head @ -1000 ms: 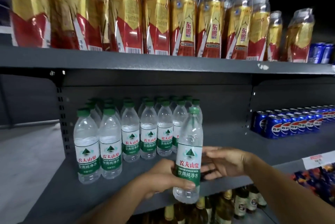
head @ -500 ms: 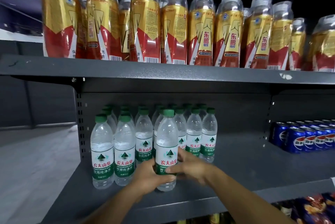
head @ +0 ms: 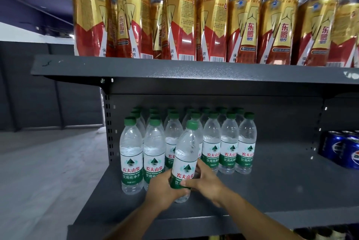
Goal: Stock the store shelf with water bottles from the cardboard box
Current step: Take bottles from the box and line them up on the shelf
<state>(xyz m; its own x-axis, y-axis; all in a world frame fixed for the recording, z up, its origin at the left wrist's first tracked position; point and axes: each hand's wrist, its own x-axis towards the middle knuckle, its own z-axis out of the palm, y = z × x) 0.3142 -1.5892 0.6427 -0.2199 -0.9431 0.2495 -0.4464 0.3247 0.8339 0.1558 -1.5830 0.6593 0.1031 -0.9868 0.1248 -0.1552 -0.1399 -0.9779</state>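
Note:
A clear water bottle [head: 186, 154] with a green cap and a green-white label stands tilted slightly right on the grey shelf [head: 272, 191], just right of the front row. My left hand [head: 162, 189] grips its lower part from the left. My right hand [head: 206, 180] grips it from the right, thumb across the label. Several rows of matching water bottles [head: 229, 146] stand behind and to the left of it. The cardboard box is out of view.
Gold-and-red drink bottles [head: 211, 20] line the upper shelf [head: 174, 69] close overhead. Blue cans [head: 345, 150] stand at the right end of the same shelf. A perforated upright [head: 108, 123] bounds the shelf's left side, with grey floor [head: 44, 171] beyond.
The bottle went from the shelf's front edge leftward and inward to the front row, with both hands on it. The view has come closer to the shelf.

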